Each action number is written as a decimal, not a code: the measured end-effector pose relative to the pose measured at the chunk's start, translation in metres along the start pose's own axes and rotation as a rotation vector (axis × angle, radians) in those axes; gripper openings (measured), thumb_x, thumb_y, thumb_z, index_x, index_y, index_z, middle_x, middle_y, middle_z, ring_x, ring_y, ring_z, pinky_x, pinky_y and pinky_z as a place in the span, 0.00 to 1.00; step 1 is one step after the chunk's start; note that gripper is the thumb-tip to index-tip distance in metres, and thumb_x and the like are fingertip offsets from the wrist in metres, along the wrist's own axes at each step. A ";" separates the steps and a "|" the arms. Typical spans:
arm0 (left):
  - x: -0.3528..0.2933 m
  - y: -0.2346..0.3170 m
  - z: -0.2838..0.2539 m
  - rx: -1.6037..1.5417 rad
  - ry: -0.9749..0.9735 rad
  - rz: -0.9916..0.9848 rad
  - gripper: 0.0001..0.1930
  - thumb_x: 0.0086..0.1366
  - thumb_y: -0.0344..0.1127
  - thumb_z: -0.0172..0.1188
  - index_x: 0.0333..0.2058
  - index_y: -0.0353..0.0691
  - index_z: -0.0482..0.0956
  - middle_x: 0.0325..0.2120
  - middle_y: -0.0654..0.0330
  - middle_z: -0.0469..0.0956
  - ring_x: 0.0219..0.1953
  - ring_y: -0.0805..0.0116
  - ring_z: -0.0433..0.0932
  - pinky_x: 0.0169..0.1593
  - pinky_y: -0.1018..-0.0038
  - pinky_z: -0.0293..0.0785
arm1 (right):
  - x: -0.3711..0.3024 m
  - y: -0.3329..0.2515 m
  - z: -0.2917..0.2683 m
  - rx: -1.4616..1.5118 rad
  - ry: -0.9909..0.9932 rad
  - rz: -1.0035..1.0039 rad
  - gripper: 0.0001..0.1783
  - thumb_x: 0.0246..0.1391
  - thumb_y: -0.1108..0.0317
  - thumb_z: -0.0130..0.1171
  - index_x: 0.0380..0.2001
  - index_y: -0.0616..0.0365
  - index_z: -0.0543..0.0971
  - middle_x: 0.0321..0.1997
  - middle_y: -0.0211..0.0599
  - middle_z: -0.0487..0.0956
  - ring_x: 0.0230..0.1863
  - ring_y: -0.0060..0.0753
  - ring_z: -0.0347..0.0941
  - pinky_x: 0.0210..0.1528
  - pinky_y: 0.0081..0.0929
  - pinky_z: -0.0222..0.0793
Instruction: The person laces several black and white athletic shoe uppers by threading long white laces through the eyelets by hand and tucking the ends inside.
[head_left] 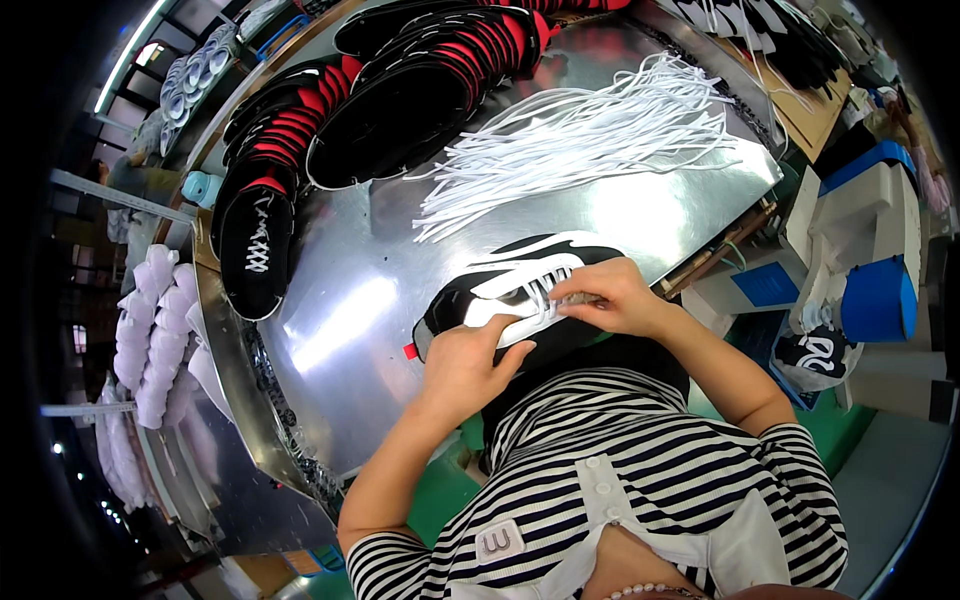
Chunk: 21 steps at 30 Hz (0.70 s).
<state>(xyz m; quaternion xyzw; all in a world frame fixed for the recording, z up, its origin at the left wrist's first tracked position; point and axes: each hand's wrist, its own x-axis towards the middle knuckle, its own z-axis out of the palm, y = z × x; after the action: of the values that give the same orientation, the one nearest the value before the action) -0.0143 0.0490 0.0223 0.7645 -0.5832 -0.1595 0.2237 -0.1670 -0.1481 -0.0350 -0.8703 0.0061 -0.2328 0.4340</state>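
Directions are clock positions around the shoe [490,280], with the person at six o'clock. From where I stand, rows of black-and-red shoes [405,115] crowd the metal table [345,235] toward eleven; a single black shoe with white lacing [258,250] lies between nine and ten. A loose bundle of white laces [585,145] spreads from twelve to one, just beyond the work. Off the table, white padded pieces [155,330] hang at nine, and a pale machine with a blue cover [880,300] stands at three.

Markings: a pale patch [499,541] on the striped shirt [600,440] bears one dark character; a dark item in a clear bag [812,352], between three and four, carries a curved white mark.

The shoe lies at the table's near edge, directly before the person: black, with a white tongue, white curving side bands and a red heel tab [410,352] at eight. Its lacing [545,288] crosses the throat. The left hand's grip [468,362] clasps the shoe's near side; the right hand's grip [612,298] is pinched upon the lacing, covering part of the toe end.
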 end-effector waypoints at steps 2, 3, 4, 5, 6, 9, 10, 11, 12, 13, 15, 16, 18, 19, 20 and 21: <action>0.002 0.000 0.002 0.030 0.058 0.077 0.17 0.58 0.42 0.68 0.43 0.43 0.78 0.18 0.53 0.76 0.21 0.52 0.75 0.26 0.63 0.68 | 0.004 -0.006 -0.003 -0.089 -0.059 -0.092 0.12 0.44 0.68 0.70 0.35 0.49 0.82 0.23 0.29 0.79 0.22 0.31 0.77 0.23 0.25 0.68; 0.003 -0.001 0.003 0.046 0.086 0.116 0.18 0.58 0.42 0.68 0.44 0.43 0.77 0.18 0.54 0.75 0.21 0.53 0.75 0.26 0.63 0.67 | 0.006 -0.007 -0.003 -0.126 -0.057 -0.103 0.12 0.43 0.68 0.70 0.35 0.49 0.82 0.23 0.28 0.79 0.22 0.32 0.77 0.23 0.25 0.68; 0.004 -0.002 0.002 0.052 0.096 0.162 0.18 0.57 0.39 0.68 0.45 0.44 0.77 0.18 0.56 0.75 0.21 0.54 0.74 0.28 0.64 0.68 | 0.008 -0.009 -0.003 -0.162 -0.055 -0.117 0.12 0.42 0.69 0.69 0.34 0.50 0.81 0.22 0.28 0.79 0.22 0.32 0.76 0.23 0.25 0.68; 0.006 -0.004 0.001 0.057 0.111 0.199 0.18 0.58 0.39 0.68 0.45 0.44 0.77 0.18 0.56 0.75 0.21 0.55 0.74 0.28 0.64 0.68 | 0.009 -0.010 -0.004 -0.197 -0.053 -0.131 0.12 0.42 0.70 0.69 0.33 0.50 0.81 0.22 0.28 0.79 0.21 0.32 0.76 0.23 0.25 0.68; 0.009 -0.007 -0.001 0.062 0.127 0.235 0.17 0.58 0.38 0.68 0.45 0.43 0.77 0.18 0.56 0.75 0.21 0.55 0.74 0.29 0.64 0.68 | 0.008 -0.006 -0.003 -0.170 -0.048 -0.101 0.11 0.40 0.72 0.67 0.31 0.51 0.79 0.21 0.28 0.78 0.21 0.32 0.76 0.23 0.27 0.68; 0.016 -0.014 -0.008 0.071 0.125 0.299 0.16 0.58 0.37 0.66 0.44 0.42 0.78 0.20 0.58 0.76 0.24 0.57 0.75 0.34 0.65 0.69 | 0.010 -0.002 -0.005 -0.105 -0.116 0.018 0.11 0.42 0.72 0.67 0.32 0.52 0.79 0.22 0.30 0.78 0.21 0.33 0.76 0.23 0.26 0.67; 0.019 -0.020 -0.008 0.065 0.133 0.326 0.16 0.57 0.37 0.66 0.43 0.42 0.78 0.22 0.59 0.76 0.26 0.58 0.76 0.36 0.65 0.69 | 0.010 0.001 -0.004 -0.025 -0.087 0.042 0.10 0.43 0.72 0.67 0.32 0.52 0.79 0.22 0.30 0.78 0.21 0.33 0.76 0.23 0.25 0.67; 0.020 -0.024 -0.008 0.061 0.142 0.351 0.15 0.57 0.37 0.66 0.43 0.42 0.78 0.24 0.59 0.77 0.28 0.59 0.76 0.38 0.66 0.70 | 0.009 0.004 -0.001 0.056 -0.060 0.066 0.10 0.44 0.72 0.67 0.32 0.52 0.79 0.22 0.31 0.79 0.21 0.32 0.76 0.24 0.24 0.67; 0.021 -0.024 -0.009 0.105 0.155 0.359 0.15 0.57 0.37 0.66 0.43 0.42 0.78 0.26 0.60 0.77 0.31 0.60 0.77 0.40 0.65 0.69 | 0.008 0.005 0.000 0.137 -0.034 0.090 0.09 0.45 0.72 0.66 0.32 0.53 0.79 0.22 0.31 0.79 0.21 0.32 0.76 0.24 0.24 0.66; 0.020 -0.022 -0.010 0.158 0.171 0.362 0.15 0.57 0.37 0.66 0.43 0.42 0.79 0.28 0.61 0.77 0.34 0.61 0.77 0.42 0.65 0.69 | 0.009 0.004 -0.001 0.131 -0.052 0.110 0.09 0.46 0.71 0.67 0.32 0.53 0.79 0.23 0.33 0.79 0.21 0.32 0.76 0.24 0.22 0.66; 0.013 -0.017 -0.008 0.206 0.279 0.340 0.17 0.55 0.35 0.68 0.43 0.42 0.79 0.38 0.60 0.76 0.43 0.60 0.75 0.47 0.62 0.68 | 0.011 0.002 -0.004 0.078 -0.099 0.128 0.06 0.51 0.71 0.64 0.33 0.55 0.79 0.24 0.29 0.80 0.21 0.25 0.74 0.24 0.20 0.66; 0.005 -0.015 0.002 0.219 0.433 0.307 0.18 0.53 0.34 0.69 0.43 0.41 0.79 0.40 0.57 0.76 0.44 0.58 0.74 0.48 0.62 0.67 | 0.009 -0.002 -0.004 0.199 -0.044 0.257 0.05 0.54 0.71 0.63 0.34 0.56 0.79 0.24 0.28 0.79 0.21 0.22 0.72 0.24 0.19 0.65; -0.032 -0.019 0.030 0.219 0.689 0.219 0.22 0.50 0.28 0.72 0.45 0.38 0.78 0.46 0.50 0.72 0.48 0.54 0.72 0.49 0.61 0.67 | 0.011 -0.011 -0.005 0.449 0.058 0.502 0.04 0.58 0.71 0.60 0.36 0.58 0.78 0.23 0.26 0.77 0.21 0.16 0.69 0.25 0.17 0.64; -0.047 -0.020 0.041 0.145 0.754 0.137 0.26 0.52 0.26 0.71 0.50 0.37 0.73 0.49 0.50 0.70 0.51 0.56 0.71 0.50 0.63 0.68 | 0.014 -0.009 -0.004 0.512 0.098 0.510 0.05 0.60 0.71 0.58 0.37 0.59 0.78 0.23 0.25 0.75 0.22 0.14 0.67 0.25 0.16 0.63; -0.059 -0.016 0.058 -0.163 0.826 -0.047 0.27 0.54 0.26 0.70 0.53 0.37 0.71 0.52 0.50 0.68 0.52 0.58 0.70 0.49 0.65 0.68 | 0.015 -0.008 -0.004 0.574 0.141 0.523 0.05 0.61 0.70 0.57 0.38 0.59 0.77 0.23 0.24 0.74 0.23 0.13 0.65 0.25 0.15 0.62; -0.068 -0.011 0.070 -0.469 0.881 -0.240 0.28 0.57 0.26 0.68 0.55 0.37 0.68 0.55 0.50 0.67 0.53 0.59 0.69 0.49 0.66 0.69 | 0.015 -0.009 -0.001 0.644 0.178 0.538 0.06 0.63 0.70 0.56 0.40 0.60 0.77 0.23 0.23 0.72 0.23 0.11 0.64 0.25 0.14 0.61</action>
<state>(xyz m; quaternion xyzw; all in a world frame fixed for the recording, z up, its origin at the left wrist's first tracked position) -0.0591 0.1064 -0.0441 0.7501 -0.2902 0.0266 0.5936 -0.1553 -0.1465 -0.0220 -0.6341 0.1973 -0.1754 0.7268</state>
